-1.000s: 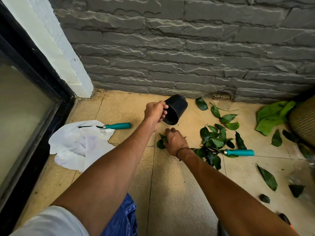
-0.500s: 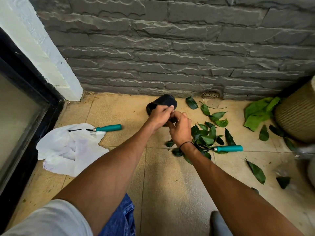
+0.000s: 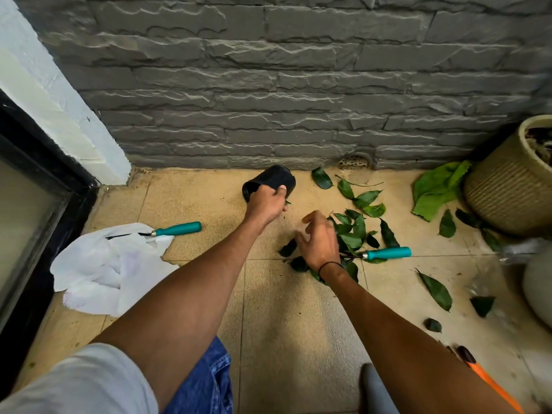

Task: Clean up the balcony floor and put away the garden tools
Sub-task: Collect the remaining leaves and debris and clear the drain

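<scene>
Head view: the left hand [image 3: 266, 202] grips the small black pot [image 3: 270, 183] at its rim, holding it tipped on its side just above the tiled floor [image 3: 298, 324] near the grey stone wall [image 3: 268, 85]. The right hand [image 3: 317, 242] hangs over the main cluster of green leaves [image 3: 354, 234], fingers loosely curled and spread; no leaf is visibly pinched in it, so it reads as released. More leaves lie scattered toward the wall, beside the woven planter [image 3: 510, 186] at right, and along the right side of the floor. One teal-handled garden tool [image 3: 385, 253] lies among the leaves just beside the right hand, its working end hidden under foliage. A second teal-handled tool [image 3: 176, 229] lies well apart to the left, its metal end resting on a crumpled white bag [image 3: 110, 264]. An orange-and-black handle [image 3: 484, 380] enters at the lower right edge; its type cannot be determined. Handling judgement: the leaves appear light, thin and flexible, likely best gathered in bunches by closing the fingers around several at once, then dropped into the pot opening. The pot appears light and rigid; a rim grip seems adequate. The tools look stiff and should be taken by the teal handles, away from the metal ends.
</scene>
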